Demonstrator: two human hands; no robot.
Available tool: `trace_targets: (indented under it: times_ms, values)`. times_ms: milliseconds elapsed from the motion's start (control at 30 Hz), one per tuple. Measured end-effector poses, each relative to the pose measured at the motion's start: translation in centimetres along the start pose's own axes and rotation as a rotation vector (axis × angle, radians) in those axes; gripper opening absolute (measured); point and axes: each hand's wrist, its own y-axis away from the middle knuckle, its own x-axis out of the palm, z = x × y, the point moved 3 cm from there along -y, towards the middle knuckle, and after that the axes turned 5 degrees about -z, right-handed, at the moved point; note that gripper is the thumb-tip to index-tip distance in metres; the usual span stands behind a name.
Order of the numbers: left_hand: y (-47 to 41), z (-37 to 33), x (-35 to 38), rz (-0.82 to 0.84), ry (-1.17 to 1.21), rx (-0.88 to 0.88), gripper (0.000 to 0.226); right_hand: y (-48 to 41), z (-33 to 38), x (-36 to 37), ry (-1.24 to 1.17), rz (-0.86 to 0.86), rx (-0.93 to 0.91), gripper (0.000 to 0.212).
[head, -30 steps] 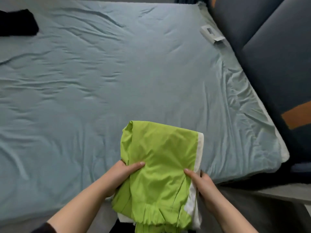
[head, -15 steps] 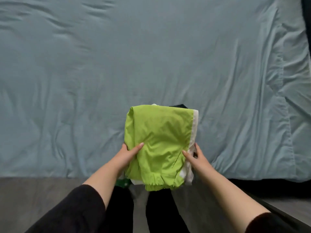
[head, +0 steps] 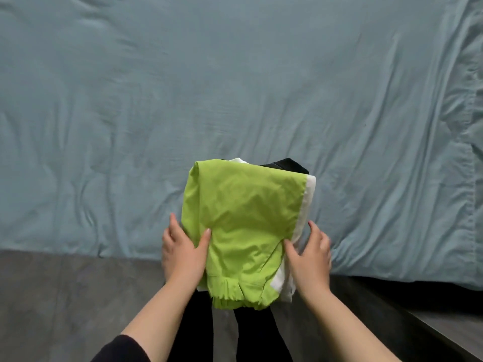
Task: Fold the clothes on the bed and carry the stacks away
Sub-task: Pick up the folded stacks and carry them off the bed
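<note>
I see my left hand (head: 183, 253) and right hand (head: 309, 259) clasping the folded stack (head: 245, 231) at its sides, over the bed (head: 235, 87)'s near edge. The loose black layer (head: 287, 165) beneath could slip out far-side.

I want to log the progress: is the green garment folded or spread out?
Folded. The green garment is a compact rectangle atop a small stack, held between the left hand and right hand.
</note>
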Motion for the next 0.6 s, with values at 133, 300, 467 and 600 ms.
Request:
trace_targets:
  times_ms: [133,300,467,600]
  values:
    - [0.8,-6.8,1.9,-0.159,-0.365,0.942,0.076,0.5,6.6,0.6,0.125,-0.245,-0.825,0.062]
    - [-6.7,-5.6,5.2,0.226,-0.781,0.859,0.079,-7.2,2.9,3.6,0.746,0.229,-0.641,0.072]
    - [-6.5,-3.8,3.6,0.219,-0.758,0.673,0.089,-6.6,2.2,3.4,0.758,0.205,-0.654,0.077]
    - [-4.0,-2.2,-0.7,0.302,-0.759,0.518,0.084,-5.0,4.9,0.4,0.700,0.289,-0.609,0.065]
